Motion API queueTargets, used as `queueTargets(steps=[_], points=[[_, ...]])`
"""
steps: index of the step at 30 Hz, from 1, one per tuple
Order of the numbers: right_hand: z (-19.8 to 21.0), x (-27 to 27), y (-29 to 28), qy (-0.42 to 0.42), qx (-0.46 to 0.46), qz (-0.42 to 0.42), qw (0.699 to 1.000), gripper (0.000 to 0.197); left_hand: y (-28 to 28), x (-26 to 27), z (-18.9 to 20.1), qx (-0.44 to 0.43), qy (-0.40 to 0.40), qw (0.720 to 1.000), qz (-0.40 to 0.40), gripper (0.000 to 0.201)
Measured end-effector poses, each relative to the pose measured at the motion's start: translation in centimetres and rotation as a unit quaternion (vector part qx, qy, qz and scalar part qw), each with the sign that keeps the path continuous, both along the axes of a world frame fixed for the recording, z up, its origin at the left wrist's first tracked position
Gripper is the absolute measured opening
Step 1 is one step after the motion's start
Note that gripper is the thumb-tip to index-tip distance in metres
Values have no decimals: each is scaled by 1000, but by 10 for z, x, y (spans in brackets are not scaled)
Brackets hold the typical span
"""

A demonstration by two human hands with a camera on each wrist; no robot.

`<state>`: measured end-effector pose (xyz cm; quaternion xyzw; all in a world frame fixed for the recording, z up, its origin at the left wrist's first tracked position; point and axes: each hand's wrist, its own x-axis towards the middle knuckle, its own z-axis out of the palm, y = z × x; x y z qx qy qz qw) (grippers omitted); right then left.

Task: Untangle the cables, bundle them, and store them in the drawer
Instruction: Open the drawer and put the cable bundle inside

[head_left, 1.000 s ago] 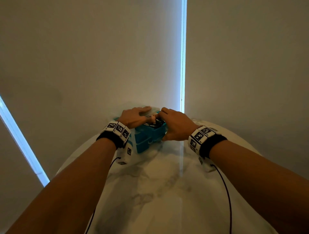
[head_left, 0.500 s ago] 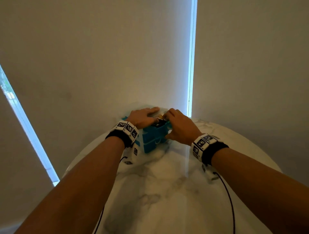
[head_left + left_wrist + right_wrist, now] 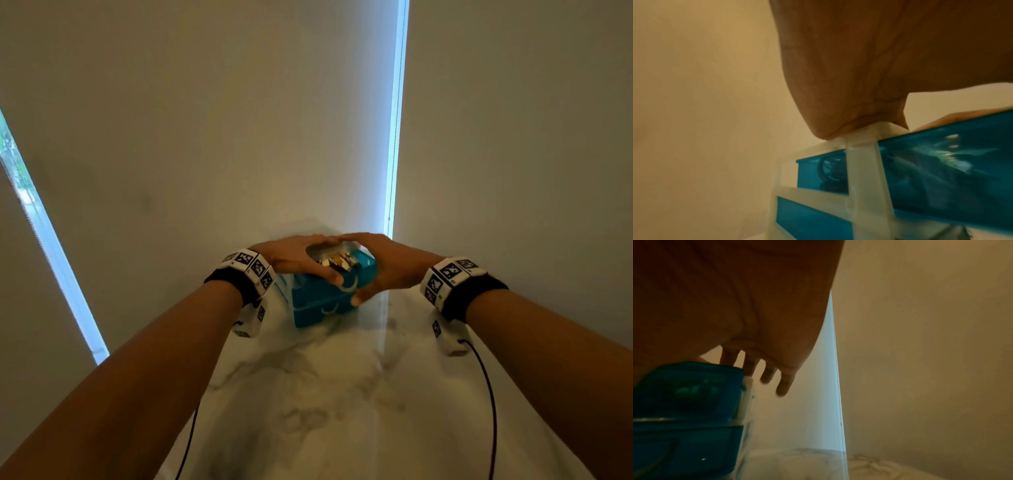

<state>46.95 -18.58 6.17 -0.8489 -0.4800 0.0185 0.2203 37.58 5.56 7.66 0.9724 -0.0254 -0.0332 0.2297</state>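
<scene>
A small drawer unit (image 3: pixel 318 311) with blue drawers in a translucent white frame (image 3: pixel 861 170) stands at the far edge of the marble table (image 3: pixel 342 394). Its top drawer (image 3: pixel 364 270) is pulled out a little, with bundled cables (image 3: pixel 337 262) lying inside. My left hand (image 3: pixel 287 258) arches over the unit's left top, its thumb on the drawer's front edge. On the other side, my right hand (image 3: pixel 394 267) cups the unit, thumb pressing the drawer front. Its fingers (image 3: pixel 785 386) hang straight past the back. The fingertips of both hands meet behind the drawer.
Closed roller blinds (image 3: pixel 205 137) hang right behind the table, with bright gaps between them (image 3: pixel 394 137). A lower blue drawer (image 3: pixel 322 310) is closed. Thin black wires (image 3: pixel 489 411) run from both wrist bands along my forearms over the table's near part.
Both hands have come off the cable bundle in the top drawer and spread round the unit. Their thumbs now sit on the drawer front.
</scene>
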Motion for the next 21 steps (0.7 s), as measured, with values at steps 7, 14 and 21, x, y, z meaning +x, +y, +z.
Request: queueTargets(steps=[7,14,21], points=[[2,4,-13,42,0,-43,998,99,3,-8,19,67,39,996,-33,99],[-22,-11,37,-151,163,-149,963,35,0,-6,32,160,-64,985,-6,64],[-30,-30,42,-141,144,-151,968,21,27,-13,-13,224,-229,946,48,59]])
